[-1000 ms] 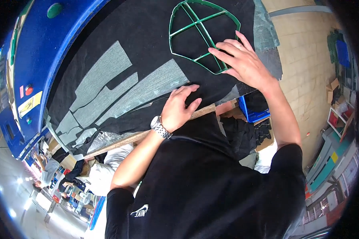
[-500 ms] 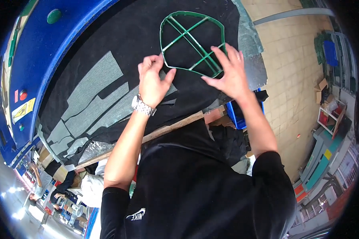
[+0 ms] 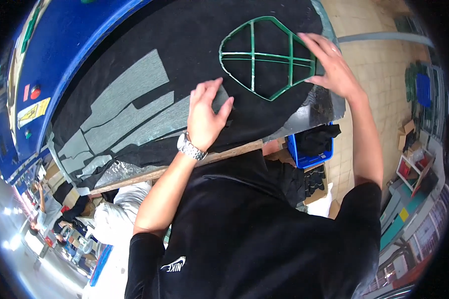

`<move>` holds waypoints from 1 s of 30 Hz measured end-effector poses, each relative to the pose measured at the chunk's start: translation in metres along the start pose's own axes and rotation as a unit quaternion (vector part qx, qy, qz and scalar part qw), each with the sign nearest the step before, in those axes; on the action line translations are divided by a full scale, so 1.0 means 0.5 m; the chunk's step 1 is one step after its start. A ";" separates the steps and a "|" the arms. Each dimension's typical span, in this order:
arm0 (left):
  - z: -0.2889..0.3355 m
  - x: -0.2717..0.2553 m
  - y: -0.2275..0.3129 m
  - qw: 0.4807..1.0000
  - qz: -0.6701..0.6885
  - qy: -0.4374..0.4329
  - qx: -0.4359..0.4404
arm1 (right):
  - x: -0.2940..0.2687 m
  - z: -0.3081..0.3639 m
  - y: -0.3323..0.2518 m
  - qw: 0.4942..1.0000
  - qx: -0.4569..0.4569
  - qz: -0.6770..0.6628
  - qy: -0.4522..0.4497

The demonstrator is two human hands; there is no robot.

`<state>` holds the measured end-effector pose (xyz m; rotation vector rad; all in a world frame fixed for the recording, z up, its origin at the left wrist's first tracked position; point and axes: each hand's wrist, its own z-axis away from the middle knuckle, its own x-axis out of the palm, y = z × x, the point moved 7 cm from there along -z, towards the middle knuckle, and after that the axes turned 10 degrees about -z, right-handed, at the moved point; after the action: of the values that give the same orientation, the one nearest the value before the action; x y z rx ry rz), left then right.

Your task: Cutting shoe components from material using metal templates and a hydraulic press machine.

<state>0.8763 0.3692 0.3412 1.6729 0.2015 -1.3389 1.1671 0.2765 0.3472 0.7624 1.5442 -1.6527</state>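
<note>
A green metal cutting die (image 3: 253, 56), an angular outline with crossing bars, lies on a sheet of black material (image 3: 194, 37). My right hand (image 3: 336, 72) holds the die at its right end, fingers on the far side and thumb on the near side. My left hand (image 3: 204, 117) is left of the die and apart from it. Its fingers are bent loosely, the thumb stands off, and nothing is in it. Grey-green cut-out shapes (image 3: 127, 87) show in the black sheet to the left. A metal wristwatch (image 3: 189, 148) is on my left wrist.
A blue machine body (image 3: 80, 65) curves along the far left, with a red button (image 3: 35, 92). A wooden strip (image 3: 234, 150) edges the table near me. Right of it stands a blue crate (image 3: 312, 160) with black material inside. People are in the lower left background.
The die has turned and shifted right, with my right hand moving right along with it. My left hand has let go of the die and moved slightly right and nearer.
</note>
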 end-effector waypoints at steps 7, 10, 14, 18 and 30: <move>-0.041 0.026 -0.016 0.985 -0.155 0.063 -0.051 | 0.005 0.026 0.041 0.992 0.054 -0.039 0.103; -0.038 0.036 -0.029 0.984 -0.129 0.113 -0.048 | 0.010 -0.014 0.046 0.994 0.027 -0.056 0.093; -0.049 0.034 -0.034 0.985 -0.130 0.089 -0.067 | 0.030 0.020 0.060 0.982 0.069 -0.100 0.148; -0.062 0.033 -0.021 0.983 -0.170 0.065 -0.039 | 0.056 0.065 0.052 0.962 0.080 -0.115 0.236; -0.030 0.035 -0.026 0.982 -0.125 0.137 -0.031 | 0.065 0.034 0.065 0.979 0.088 -0.001 0.185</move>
<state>0.8849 0.3803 0.3189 1.8199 0.6258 -1.2640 1.1771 0.2558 0.3041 1.2180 1.6593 -1.7359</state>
